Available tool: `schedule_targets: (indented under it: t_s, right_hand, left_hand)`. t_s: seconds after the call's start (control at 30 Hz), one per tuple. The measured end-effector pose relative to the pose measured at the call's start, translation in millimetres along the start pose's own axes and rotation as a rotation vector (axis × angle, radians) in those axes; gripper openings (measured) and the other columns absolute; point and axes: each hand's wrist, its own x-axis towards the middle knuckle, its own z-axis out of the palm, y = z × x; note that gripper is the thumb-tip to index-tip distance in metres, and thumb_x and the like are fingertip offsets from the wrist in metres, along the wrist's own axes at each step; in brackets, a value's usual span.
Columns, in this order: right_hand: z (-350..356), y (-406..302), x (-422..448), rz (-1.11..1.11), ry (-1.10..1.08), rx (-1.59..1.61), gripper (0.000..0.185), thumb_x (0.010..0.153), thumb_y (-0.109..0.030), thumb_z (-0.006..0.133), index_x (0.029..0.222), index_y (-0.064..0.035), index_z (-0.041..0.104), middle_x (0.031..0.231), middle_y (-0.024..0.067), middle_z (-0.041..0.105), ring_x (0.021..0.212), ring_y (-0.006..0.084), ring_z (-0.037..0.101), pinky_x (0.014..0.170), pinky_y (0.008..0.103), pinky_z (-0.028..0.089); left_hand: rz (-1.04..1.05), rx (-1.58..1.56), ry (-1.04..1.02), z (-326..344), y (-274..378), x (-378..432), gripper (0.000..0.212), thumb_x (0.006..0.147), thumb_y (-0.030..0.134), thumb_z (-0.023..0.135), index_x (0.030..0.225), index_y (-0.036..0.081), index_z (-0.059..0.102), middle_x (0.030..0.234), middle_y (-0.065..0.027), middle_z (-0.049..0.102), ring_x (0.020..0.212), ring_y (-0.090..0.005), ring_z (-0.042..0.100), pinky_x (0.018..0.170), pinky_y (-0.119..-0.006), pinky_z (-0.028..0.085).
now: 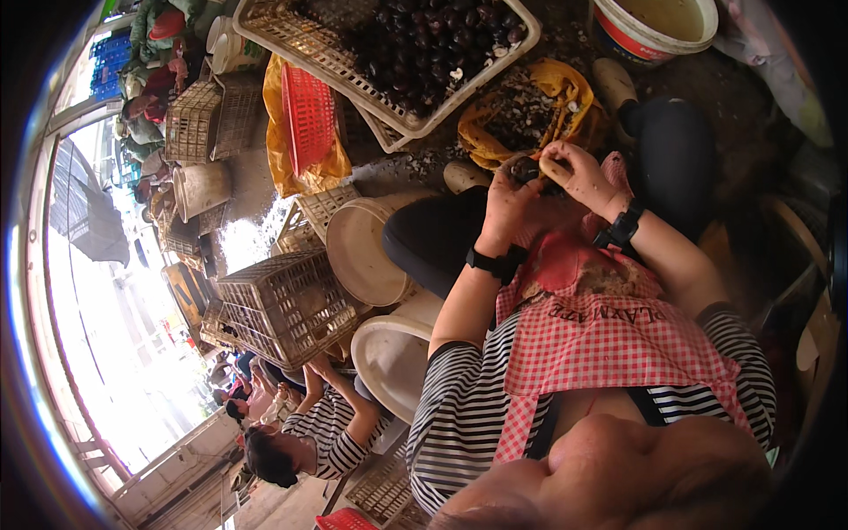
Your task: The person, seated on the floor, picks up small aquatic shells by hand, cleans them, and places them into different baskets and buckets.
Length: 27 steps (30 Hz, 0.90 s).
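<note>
My left hand (505, 207), palm up with dirt on its fingers, is curled round a small dark, rounded piece (525, 169). Close at its right, my right hand (578, 177) has thumb and fingertips pinched together, with a small orange-red bit at the tips; what it is cannot be told. Just beyond both hands lies an open yellow bag (478, 136) with dark and whitish scraps in it. Farther out, a pale plastic crate (424, 126) holds many dark, glossy, rounded items, with a few white pieces among them. Their exact kind is unclear.
A bucket (689, 41) of murky liquid stands at upper right. To the left are a red basket (306, 119) in a yellow bag, an empty-looking white bucket (361, 255), a white basin (387, 361) and a slatted crate (288, 308). A person in stripes (324, 424) sits beyond it.
</note>
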Motion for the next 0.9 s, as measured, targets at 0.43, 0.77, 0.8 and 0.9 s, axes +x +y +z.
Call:
schedule_targets:
  t_s: [0.43, 0.77, 0.8, 0.9]
  right_hand:
    - [12.3, -0.5, -4.0, -0.059, -0.130, -0.119, 0.042, 0.091, -0.045, 0.067, 0.107, -0.0083, 0.055, 0.090, 0.0111, 0.065, 0.083, 0.0278, 0.064, 0.075, 0.0361, 0.050]
    - [8.5, 12.3, 9.2, 0.028, -0.104, -0.056, 0.049, 0.091, -0.051, 0.066, 0.109, -0.0069, 0.056, 0.095, 0.0091, 0.065, 0.086, 0.0246, 0.065, 0.076, 0.0347, 0.050]
    - [0.6, 44.0, 15.8, 0.114, 0.016, -0.272, 0.050, 0.091, -0.053, 0.064, 0.107, -0.0067, 0.056, 0.095, 0.0097, 0.065, 0.085, 0.0265, 0.065, 0.077, 0.0352, 0.050]
    - [6.6, 56.0, 15.7, 0.118, -0.007, -0.049, 0.048, 0.091, -0.048, 0.067, 0.107, -0.0053, 0.054, 0.091, 0.0084, 0.062, 0.083, 0.0222, 0.064, 0.076, 0.0344, 0.050]
  left_hand:
    - [0.064, 0.266, 0.072, -5.9, 0.3, -16.9, 0.048, 0.087, 0.001, 0.070, 0.130, -0.003, 0.049, 0.113, -0.0062, 0.063, 0.096, -0.0111, 0.061, 0.081, -0.024, 0.052]
    - [0.152, 0.407, 0.087, -16.9, -11.1, -16.7, 0.049, 0.085, -0.001, 0.072, 0.128, -0.005, 0.051, 0.118, -0.0087, 0.063, 0.105, -0.0158, 0.061, 0.090, -0.029, 0.051]
    - [0.112, 0.298, 0.078, -12.8, -7.4, -16.6, 0.048, 0.085, -0.001, 0.072, 0.128, -0.005, 0.051, 0.118, -0.0090, 0.063, 0.105, -0.0159, 0.061, 0.091, -0.029, 0.051]
    - [0.119, 0.411, 0.120, -23.1, -14.8, -12.7, 0.046, 0.085, -0.003, 0.070, 0.127, -0.005, 0.052, 0.119, -0.0096, 0.063, 0.105, -0.0161, 0.062, 0.090, -0.030, 0.052]
